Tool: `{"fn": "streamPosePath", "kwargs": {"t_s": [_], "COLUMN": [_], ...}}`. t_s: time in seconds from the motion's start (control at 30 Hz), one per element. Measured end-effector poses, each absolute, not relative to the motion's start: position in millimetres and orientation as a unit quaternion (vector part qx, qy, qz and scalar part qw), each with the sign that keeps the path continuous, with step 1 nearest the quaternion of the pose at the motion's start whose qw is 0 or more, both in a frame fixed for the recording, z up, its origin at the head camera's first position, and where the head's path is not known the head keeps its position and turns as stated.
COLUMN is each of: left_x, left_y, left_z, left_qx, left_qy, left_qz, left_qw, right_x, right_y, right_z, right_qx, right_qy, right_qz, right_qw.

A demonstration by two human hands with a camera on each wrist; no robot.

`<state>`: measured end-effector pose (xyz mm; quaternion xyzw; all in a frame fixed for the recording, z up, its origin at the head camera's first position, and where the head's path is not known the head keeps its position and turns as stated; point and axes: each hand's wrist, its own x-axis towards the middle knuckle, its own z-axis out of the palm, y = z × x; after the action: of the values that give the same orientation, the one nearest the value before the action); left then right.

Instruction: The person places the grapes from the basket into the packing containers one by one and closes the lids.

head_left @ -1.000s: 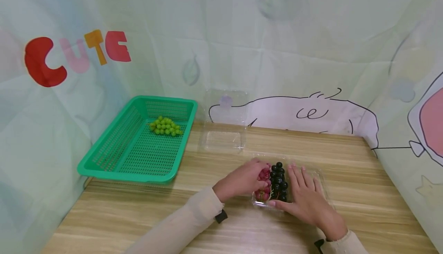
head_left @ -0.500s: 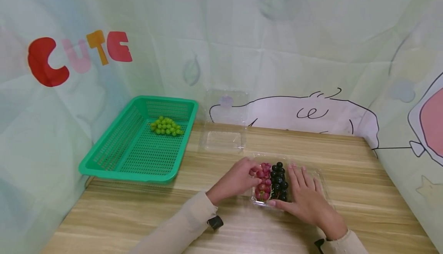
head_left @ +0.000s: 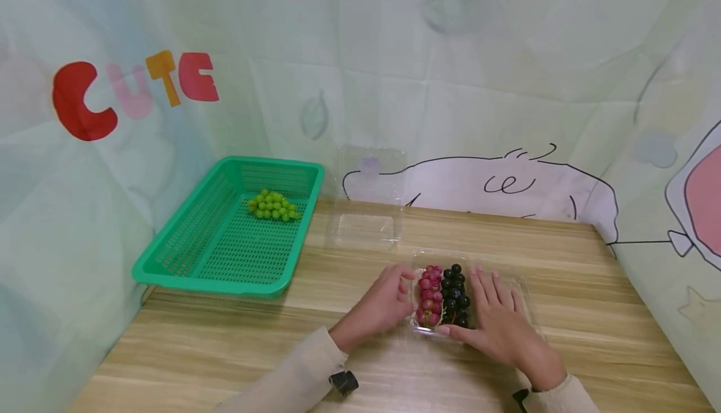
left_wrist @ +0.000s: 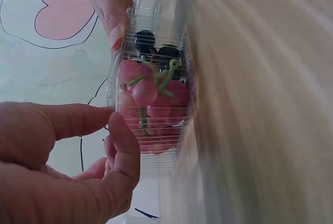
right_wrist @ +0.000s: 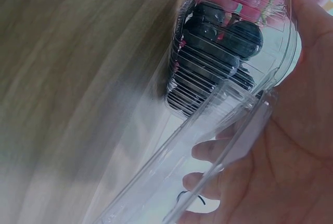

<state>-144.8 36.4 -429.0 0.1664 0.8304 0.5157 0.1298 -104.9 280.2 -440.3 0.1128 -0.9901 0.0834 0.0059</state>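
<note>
A clear plastic clamshell box (head_left: 424,331) lies on the table with its lid (right_wrist: 182,161) folded out to the right. Inside, a bunch of red grapes (head_left: 430,297) fills the left side, next to a bunch of black grapes (head_left: 455,288). My left hand (head_left: 384,301) is at the box's left rim, fingers loosely bent; thumb and finger look spaced apart from above. My right hand (head_left: 501,319) lies flat, fingers spread, over the right rim and hinge side, its thumb along the near edge. It covers much of the lid in the head view.
A green plastic basket (head_left: 208,284) stands at the left with a bunch of green grapes (head_left: 274,205) in it. Behind the box, another clear clamshell (head_left: 365,238) stands open, lid raised against the printed backdrop (head_left: 507,87).
My left hand has come off the red grapes and moved left to the box's rim, so the whole red bunch shows. The right hand has stayed in place.
</note>
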Motion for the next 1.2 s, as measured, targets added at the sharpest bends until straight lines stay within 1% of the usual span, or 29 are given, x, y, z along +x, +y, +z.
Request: {"fn": "streamPosePath", "kwargs": {"t_s": [0.13,0.33,0.53,0.93,1.2], "left_x": [-139,-130,-124,-115,-111], "left_y": [33,30,28,27,31], "left_z": [-433,-443,-446,-445,-448], "left_qx": [0.149,0.111,0.083,0.060,0.041], "left_qy": [0.818,0.766,0.717,0.739,0.724], "left_qz": [0.538,0.605,0.661,0.626,0.640], "left_qw": [0.140,0.185,0.207,0.242,0.255], "right_x": [-105,-104,-104,-103,-103], "right_y": [280,280,280,280,280], "right_z": [-440,-440,-440,-440,-440], "right_qx": [0.112,0.111,0.110,0.111,0.111], "right_qy": [-0.990,-0.990,-0.990,-0.990,-0.990], "right_qz": [0.085,0.086,0.092,0.090,0.090], "right_qw": [0.004,0.002,0.003,0.012,0.011]}}
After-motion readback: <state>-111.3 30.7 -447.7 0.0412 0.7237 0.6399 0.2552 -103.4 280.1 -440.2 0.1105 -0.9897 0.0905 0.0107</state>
